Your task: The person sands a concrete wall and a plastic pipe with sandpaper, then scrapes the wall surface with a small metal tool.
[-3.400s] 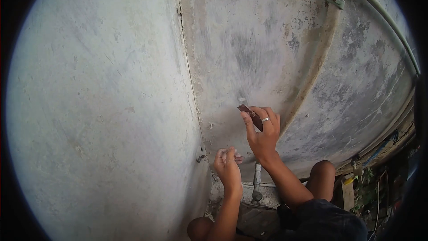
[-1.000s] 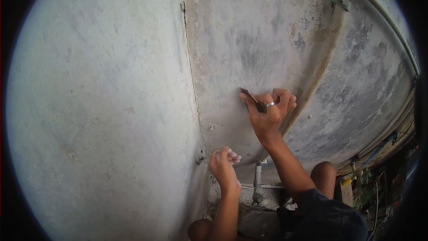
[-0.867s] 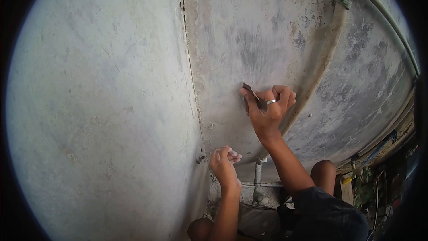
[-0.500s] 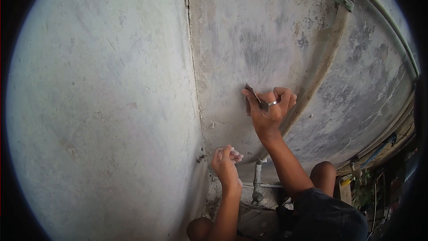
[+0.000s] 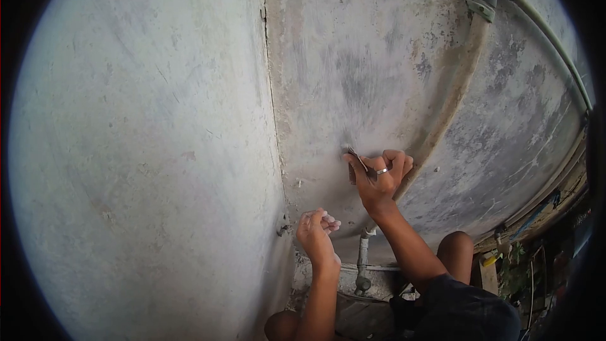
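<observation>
Left of centre, the left hand (image 5: 315,235) hangs loosely curled near the wall (image 5: 158,151), its grip holding nothing I can make out. At centre, the right hand (image 5: 377,177) has dropped lower than half a second ago, clenched on a small scraper (image 5: 355,155) pressed against the plaster, so the scraping stroke runs downward.

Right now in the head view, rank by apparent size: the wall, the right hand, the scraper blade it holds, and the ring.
1. wall
2. right hand
3. scraper blade, partly hidden by the fingers
4. ring
</observation>
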Action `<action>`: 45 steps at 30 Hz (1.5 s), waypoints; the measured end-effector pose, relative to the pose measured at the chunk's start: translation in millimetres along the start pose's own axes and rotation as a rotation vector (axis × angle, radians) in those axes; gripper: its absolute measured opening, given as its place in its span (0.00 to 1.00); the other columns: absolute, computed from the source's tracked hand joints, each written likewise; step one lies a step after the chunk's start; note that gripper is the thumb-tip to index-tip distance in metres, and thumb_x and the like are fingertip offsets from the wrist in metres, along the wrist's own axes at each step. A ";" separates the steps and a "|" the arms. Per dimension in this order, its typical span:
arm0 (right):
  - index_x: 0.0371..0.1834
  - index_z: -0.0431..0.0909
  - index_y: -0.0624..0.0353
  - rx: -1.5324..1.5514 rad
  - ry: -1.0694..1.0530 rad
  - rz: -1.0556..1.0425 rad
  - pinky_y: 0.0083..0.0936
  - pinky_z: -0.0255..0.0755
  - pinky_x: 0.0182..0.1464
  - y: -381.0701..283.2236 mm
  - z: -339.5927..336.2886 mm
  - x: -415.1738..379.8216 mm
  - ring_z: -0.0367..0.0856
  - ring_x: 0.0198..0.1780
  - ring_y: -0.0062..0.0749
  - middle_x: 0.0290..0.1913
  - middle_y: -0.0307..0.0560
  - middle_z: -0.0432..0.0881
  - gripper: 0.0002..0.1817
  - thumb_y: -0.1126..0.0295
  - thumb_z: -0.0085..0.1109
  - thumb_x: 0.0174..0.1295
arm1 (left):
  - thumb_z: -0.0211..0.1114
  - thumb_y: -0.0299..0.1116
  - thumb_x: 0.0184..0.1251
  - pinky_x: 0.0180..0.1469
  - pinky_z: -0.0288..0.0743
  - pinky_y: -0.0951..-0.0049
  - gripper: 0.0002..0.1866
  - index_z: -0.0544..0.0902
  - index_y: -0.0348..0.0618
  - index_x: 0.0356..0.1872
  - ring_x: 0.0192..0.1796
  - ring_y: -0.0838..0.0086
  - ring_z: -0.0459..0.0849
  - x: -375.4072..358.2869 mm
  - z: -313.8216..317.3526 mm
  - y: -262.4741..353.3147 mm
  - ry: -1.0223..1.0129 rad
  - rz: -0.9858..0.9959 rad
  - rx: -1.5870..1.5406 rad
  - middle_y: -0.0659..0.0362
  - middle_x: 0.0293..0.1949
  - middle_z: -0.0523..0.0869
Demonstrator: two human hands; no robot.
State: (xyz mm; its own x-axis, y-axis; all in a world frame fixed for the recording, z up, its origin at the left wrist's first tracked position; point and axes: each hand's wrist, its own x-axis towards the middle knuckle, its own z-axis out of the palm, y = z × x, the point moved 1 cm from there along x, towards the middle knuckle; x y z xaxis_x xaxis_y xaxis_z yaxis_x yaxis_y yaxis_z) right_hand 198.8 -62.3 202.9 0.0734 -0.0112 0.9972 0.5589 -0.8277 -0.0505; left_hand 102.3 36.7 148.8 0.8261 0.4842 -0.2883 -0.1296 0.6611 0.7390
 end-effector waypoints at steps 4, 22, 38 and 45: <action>0.23 0.81 0.50 0.012 0.046 0.000 0.32 0.55 0.42 -10.8 10.4 37.0 0.64 0.38 0.35 0.31 0.39 0.67 0.18 0.63 0.86 0.37 | 0.60 0.31 0.66 0.41 0.76 0.67 0.05 0.78 0.41 0.33 0.29 0.69 0.79 -4.7 5.1 -2.4 -0.025 -0.011 -0.001 0.59 0.27 0.77; 0.26 0.81 0.45 0.003 0.018 -0.082 0.31 0.51 0.43 1.8 3.9 17.1 0.63 0.37 0.32 0.32 0.35 0.68 0.15 0.62 0.83 0.43 | 0.61 0.30 0.65 0.42 0.75 0.67 0.04 0.77 0.42 0.33 0.29 0.69 0.79 -6.4 -1.1 3.7 0.006 0.022 -0.026 0.59 0.27 0.77; 0.24 0.81 0.48 0.009 -0.017 -0.031 0.33 0.53 0.43 2.4 -0.1 7.5 0.64 0.38 0.34 0.32 0.38 0.67 0.17 0.62 0.85 0.40 | 0.59 0.35 0.75 0.39 0.75 0.68 0.12 0.76 0.43 0.30 0.28 0.70 0.79 -2.9 -4.1 -7.0 -0.127 0.048 -0.010 0.59 0.26 0.78; 0.24 0.80 0.49 0.013 0.016 -0.035 0.33 0.54 0.43 -9.3 6.5 32.5 0.65 0.38 0.34 0.30 0.38 0.67 0.18 0.63 0.86 0.38 | 0.59 0.37 0.75 0.39 0.75 0.68 0.13 0.77 0.42 0.31 0.28 0.70 0.80 -7.2 -4.7 -2.3 -0.066 0.028 -0.017 0.58 0.26 0.79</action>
State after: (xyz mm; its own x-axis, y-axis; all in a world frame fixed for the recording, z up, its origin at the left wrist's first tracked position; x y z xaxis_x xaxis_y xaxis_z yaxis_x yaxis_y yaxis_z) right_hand 201.3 -51.3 235.4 0.0406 0.0091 0.9991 0.5715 -0.8204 -0.0158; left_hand 94.0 34.4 146.3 0.8561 0.4643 -0.2268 -0.1618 0.6578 0.7356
